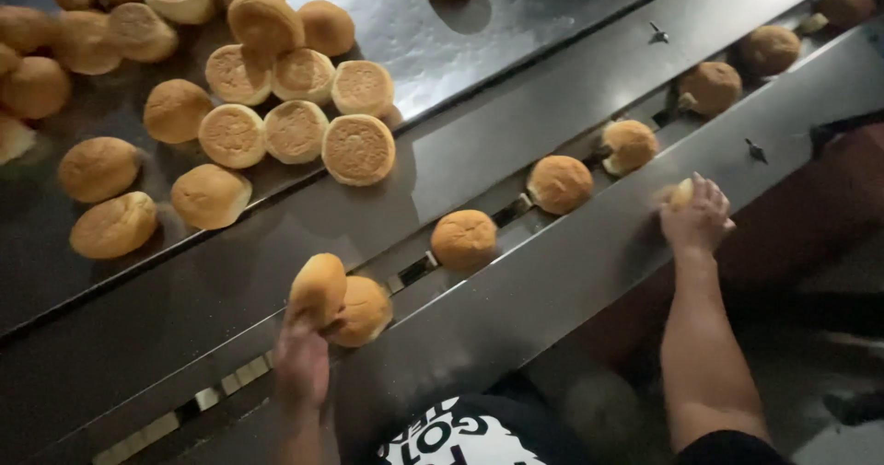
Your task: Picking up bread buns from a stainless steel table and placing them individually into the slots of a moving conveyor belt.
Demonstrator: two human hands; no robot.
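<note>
Left hand (pixel 301 359): closed on bun (pixel 319 288), tilted on edge, over near-left conveyor channel (pixel 516 212). Right hand (pixel 697 216): curled around pale bun (pixel 681 191) at near rail (pixel 589 262). Loose buns (pixel 295 132) far-left on steel table (pixel 442 32).

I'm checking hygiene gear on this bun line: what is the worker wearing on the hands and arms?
Nothing covers them. The left hand and right hand are bare, with no gloves, and both forearms are uncovered. No rings, watch or wristbands show. A dark short sleeve edge appears at the right upper arm.
</note>
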